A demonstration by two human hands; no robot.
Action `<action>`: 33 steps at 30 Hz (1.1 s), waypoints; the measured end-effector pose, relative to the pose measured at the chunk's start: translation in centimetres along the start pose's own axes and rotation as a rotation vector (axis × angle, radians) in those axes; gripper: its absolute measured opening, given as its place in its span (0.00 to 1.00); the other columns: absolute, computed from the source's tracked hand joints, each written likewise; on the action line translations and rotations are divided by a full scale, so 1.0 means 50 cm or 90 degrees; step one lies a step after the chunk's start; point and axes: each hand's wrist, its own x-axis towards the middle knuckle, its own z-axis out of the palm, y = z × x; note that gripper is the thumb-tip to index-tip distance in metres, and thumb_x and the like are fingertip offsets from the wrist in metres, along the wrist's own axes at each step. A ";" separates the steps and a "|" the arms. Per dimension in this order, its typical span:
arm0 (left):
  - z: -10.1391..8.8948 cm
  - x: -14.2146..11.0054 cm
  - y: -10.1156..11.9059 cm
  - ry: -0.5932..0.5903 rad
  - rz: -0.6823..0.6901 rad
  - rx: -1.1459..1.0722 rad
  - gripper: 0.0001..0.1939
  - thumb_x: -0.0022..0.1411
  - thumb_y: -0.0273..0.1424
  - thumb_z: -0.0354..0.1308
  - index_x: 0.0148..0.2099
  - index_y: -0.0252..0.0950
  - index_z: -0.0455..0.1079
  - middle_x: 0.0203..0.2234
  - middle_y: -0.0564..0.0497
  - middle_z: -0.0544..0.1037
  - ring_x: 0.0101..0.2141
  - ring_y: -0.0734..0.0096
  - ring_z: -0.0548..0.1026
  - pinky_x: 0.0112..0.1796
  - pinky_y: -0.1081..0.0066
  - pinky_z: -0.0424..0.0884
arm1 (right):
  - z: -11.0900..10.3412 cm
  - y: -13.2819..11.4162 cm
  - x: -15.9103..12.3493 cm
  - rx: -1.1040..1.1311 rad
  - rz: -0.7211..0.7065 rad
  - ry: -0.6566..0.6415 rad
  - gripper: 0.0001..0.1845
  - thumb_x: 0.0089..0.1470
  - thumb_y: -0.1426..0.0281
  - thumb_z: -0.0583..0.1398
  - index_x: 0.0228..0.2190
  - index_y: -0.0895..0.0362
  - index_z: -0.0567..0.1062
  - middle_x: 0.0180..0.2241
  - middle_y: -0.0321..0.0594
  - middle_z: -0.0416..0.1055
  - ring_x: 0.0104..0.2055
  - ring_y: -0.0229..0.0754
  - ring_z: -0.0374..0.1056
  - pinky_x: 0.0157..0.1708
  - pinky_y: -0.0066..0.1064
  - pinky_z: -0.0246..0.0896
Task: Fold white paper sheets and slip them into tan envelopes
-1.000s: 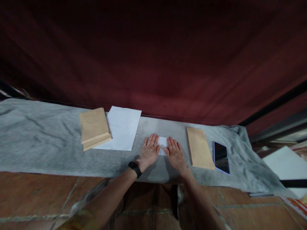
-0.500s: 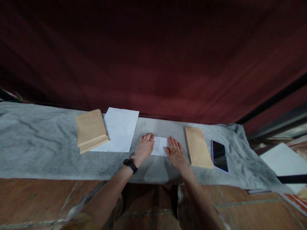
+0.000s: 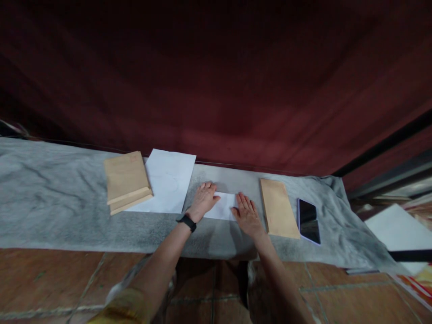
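A small folded white paper (image 3: 223, 208) lies flat on the grey cloth between my two hands. My left hand (image 3: 204, 198), with a black watch on its wrist, rests on the paper's left end, thumb spread out over the sheet. On the right end lies my right hand (image 3: 247, 215), palm down, fingers stretched forward. Neither hand grips anything. The parts of the paper under both palms are hidden. To the right of my right hand is a brown envelope stack (image 3: 279, 208).
Grey cloth (image 3: 74, 229) covers the long narrow surface. At left, more brown envelopes (image 3: 126, 177) overlap larger white sheets (image 3: 170, 180). A phone (image 3: 308, 220) lies at right. A dark red curtain (image 3: 216, 90) hangs behind; tiled floor (image 3: 43, 283) is below.
My left hand has shifted slightly left and its thumb has spread away from the fingers, so more of the folded paper shows. My right hand stays in place.
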 end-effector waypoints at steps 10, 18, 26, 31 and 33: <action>-0.026 0.009 0.008 0.034 0.056 -0.188 0.04 0.62 0.24 0.63 0.38 0.39 0.73 0.38 0.49 0.79 0.43 0.63 0.76 0.48 0.64 0.71 | -0.015 0.012 0.022 0.153 0.015 0.058 0.37 0.66 0.64 0.53 0.70 0.63 0.52 0.62 0.56 0.68 0.63 0.53 0.64 0.61 0.48 0.60; -0.108 -0.029 0.019 0.193 0.197 -0.269 0.07 0.69 0.28 0.55 0.39 0.39 0.74 0.46 0.49 0.79 0.51 0.63 0.73 0.55 0.60 0.68 | -0.119 0.042 0.048 0.375 0.008 0.217 0.22 0.69 0.63 0.50 0.53 0.53 0.79 0.46 0.45 0.79 0.50 0.48 0.74 0.53 0.40 0.69; -0.076 -0.084 -0.038 -0.052 0.290 -0.134 0.10 0.65 0.20 0.54 0.38 0.40 0.73 0.52 0.49 0.78 0.54 0.62 0.73 0.57 0.61 0.67 | -0.127 0.052 0.001 0.257 -0.132 -0.061 0.15 0.67 0.71 0.55 0.40 0.49 0.83 0.44 0.35 0.81 0.47 0.41 0.76 0.53 0.32 0.68; -0.059 -0.106 -0.053 -0.122 0.285 -0.173 0.09 0.61 0.19 0.57 0.37 0.40 0.71 0.51 0.50 0.78 0.54 0.63 0.74 0.56 0.65 0.67 | -0.124 0.044 -0.003 0.251 -0.088 -0.090 0.15 0.67 0.71 0.55 0.42 0.49 0.82 0.44 0.35 0.81 0.46 0.41 0.76 0.48 0.30 0.70; -0.054 -0.107 -0.058 -0.144 0.280 -0.201 0.09 0.60 0.18 0.58 0.36 0.39 0.70 0.53 0.49 0.77 0.55 0.63 0.74 0.56 0.66 0.67 | -0.117 0.035 0.005 0.265 -0.068 -0.051 0.15 0.67 0.71 0.55 0.45 0.51 0.81 0.46 0.38 0.80 0.48 0.41 0.76 0.50 0.31 0.70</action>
